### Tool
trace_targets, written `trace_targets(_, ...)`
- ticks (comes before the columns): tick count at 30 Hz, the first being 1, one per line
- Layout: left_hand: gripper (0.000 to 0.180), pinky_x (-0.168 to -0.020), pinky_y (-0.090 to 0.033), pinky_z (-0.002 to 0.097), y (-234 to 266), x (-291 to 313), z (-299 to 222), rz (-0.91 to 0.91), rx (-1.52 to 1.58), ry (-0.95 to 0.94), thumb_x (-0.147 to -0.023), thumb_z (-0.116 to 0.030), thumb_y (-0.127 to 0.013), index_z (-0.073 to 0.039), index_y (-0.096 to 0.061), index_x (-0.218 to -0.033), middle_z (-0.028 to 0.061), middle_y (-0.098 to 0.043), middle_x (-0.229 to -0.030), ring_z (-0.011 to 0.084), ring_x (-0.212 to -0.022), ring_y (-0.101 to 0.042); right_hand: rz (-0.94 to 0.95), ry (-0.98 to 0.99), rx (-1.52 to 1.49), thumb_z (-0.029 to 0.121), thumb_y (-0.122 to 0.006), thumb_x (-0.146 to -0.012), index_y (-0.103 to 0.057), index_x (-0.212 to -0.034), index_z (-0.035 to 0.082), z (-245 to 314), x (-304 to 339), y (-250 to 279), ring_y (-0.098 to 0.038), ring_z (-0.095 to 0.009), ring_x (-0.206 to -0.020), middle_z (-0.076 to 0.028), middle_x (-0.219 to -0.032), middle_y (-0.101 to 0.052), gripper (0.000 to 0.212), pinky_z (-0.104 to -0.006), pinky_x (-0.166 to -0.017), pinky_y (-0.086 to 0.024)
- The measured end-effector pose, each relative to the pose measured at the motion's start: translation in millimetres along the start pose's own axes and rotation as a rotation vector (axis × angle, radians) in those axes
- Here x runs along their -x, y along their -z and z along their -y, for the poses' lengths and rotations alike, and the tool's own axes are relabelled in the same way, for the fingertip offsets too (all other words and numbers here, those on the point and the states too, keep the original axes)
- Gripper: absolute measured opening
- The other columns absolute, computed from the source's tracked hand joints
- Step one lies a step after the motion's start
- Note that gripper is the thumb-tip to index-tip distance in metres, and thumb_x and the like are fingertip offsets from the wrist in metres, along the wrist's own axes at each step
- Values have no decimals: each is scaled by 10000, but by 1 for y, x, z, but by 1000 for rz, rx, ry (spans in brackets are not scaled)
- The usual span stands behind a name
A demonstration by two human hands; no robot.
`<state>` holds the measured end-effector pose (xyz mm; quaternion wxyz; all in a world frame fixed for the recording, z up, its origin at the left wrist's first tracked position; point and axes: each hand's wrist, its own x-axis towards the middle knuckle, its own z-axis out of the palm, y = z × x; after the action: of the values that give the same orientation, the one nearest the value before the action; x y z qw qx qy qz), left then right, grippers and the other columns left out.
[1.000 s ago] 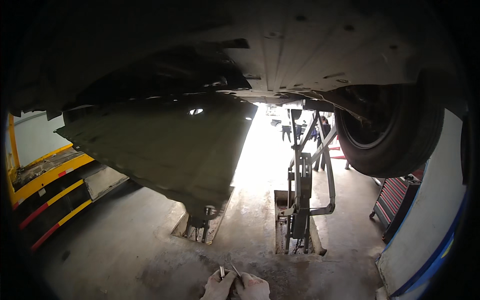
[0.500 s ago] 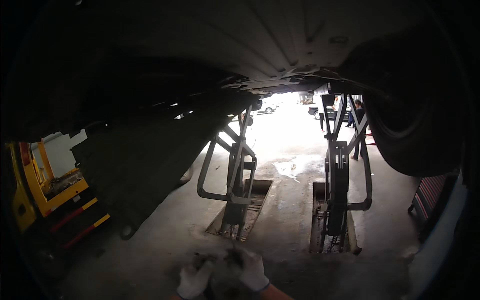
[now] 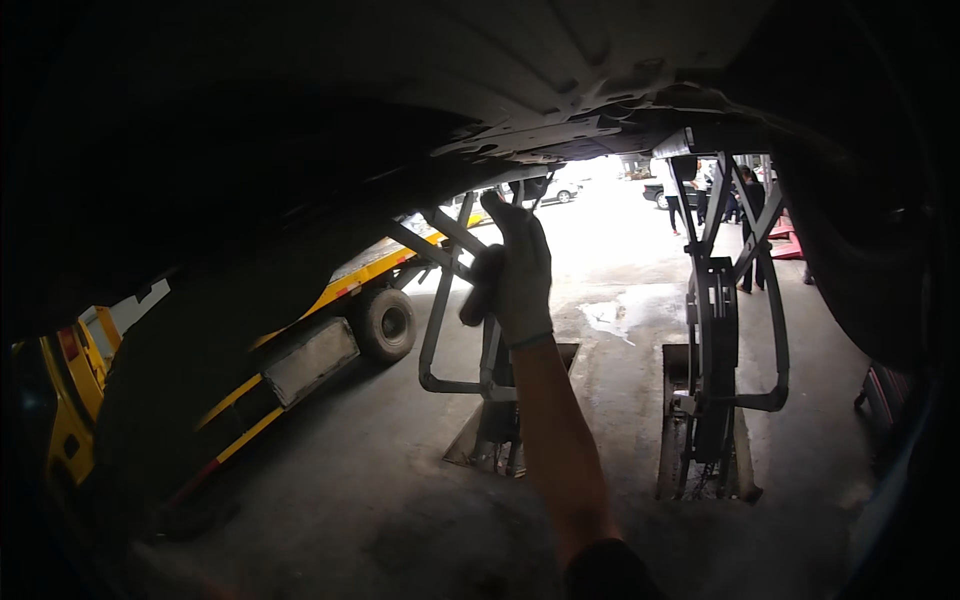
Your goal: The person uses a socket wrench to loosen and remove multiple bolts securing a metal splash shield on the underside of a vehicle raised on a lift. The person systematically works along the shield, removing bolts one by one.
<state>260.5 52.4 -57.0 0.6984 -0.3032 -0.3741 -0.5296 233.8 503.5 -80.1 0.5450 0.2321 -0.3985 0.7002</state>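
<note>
R. hand (image 3: 522,275) is raised near underside (image 3: 540,90); whether sth. is gripped, can't be told. Dark panel (image 3: 225,325) is seen hanging at left; prob. light, bendy, best held by edges.

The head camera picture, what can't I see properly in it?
In the head view:
Left hand: out of sight, lost in darkness or outside the picture.
Right hand: shadow hides its palm, so I can't tell whether it holds anything.
Yellow truck: middle hidden behind a dark hanging panel.
Left scissor lift: partly behind the right forearm.
Distant people: hands too small.
</note>
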Motion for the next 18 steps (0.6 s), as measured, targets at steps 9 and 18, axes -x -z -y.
trace_targets(9, 338, -453, -363, 256, -6, -62, 20, 6, -262, -11, -1033, -284, -537, -77, -499, -768, 19, -485, -642, 100, -503, -431, -66, 386, 136, 313, -500, -1085, -590, -1202, 58, -63, -90, -31, -611, -61, -656, -7, -792, -606, 295, -252, -554, -481)
trace_targets(18, 362, -468, -333, 246, 25, -102, -15, 12, -445, -46, -1048, -296, -534, -104, -495, -744, 1, -457, -629, 83, -514, -403, 99, 251, -231, 363, -549, -1063, -586, -1206, 64, -50, -88, -38, -652, -90, -599, -1, -769, -587, 333, -261, -482, -474)
